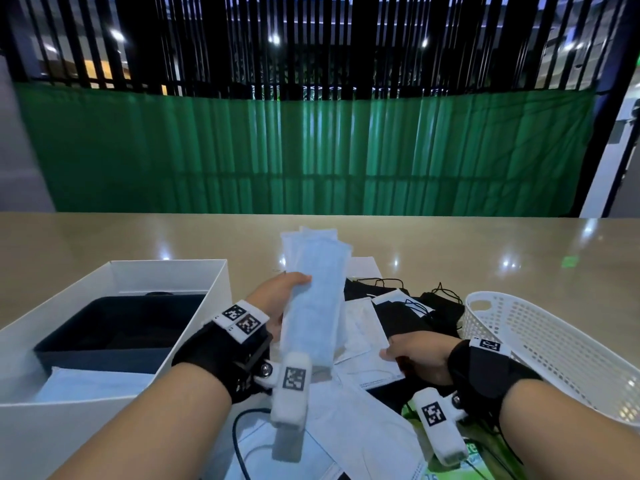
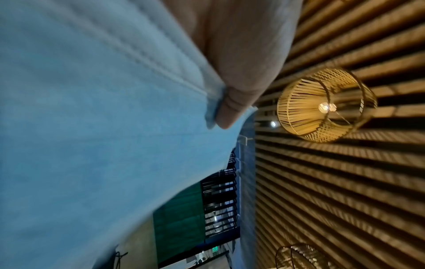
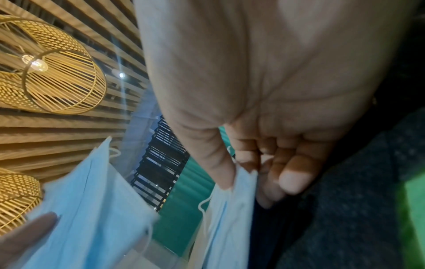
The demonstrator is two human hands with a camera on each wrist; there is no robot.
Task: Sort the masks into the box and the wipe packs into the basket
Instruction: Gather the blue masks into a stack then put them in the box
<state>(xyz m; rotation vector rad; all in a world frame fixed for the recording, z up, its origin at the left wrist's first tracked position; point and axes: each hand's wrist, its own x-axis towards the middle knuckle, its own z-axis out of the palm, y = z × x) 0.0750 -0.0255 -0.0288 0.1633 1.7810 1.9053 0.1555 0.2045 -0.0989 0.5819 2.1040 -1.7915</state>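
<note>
White box (image 1: 114,268) at the table's left edge already has a few masks; the left hand (image 1: 277,299) grips a blue mask stack (image 1: 315,299), the right hand (image 1: 415,355) pinches another mask (image 3: 230,209). Black masks (image 1: 398,310) and a green wipe pack (image 1: 474,455) remain; the right-edge basket (image 1: 554,341) looks unfilled.

Green curtain (image 1: 311,147) (behind table (image 1: 485,244)).

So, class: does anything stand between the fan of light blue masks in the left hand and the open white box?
Nothing visible does. The left hand holds the light blue masks upright, just right of the open white box; its near wall is the only thing to clear.
</note>
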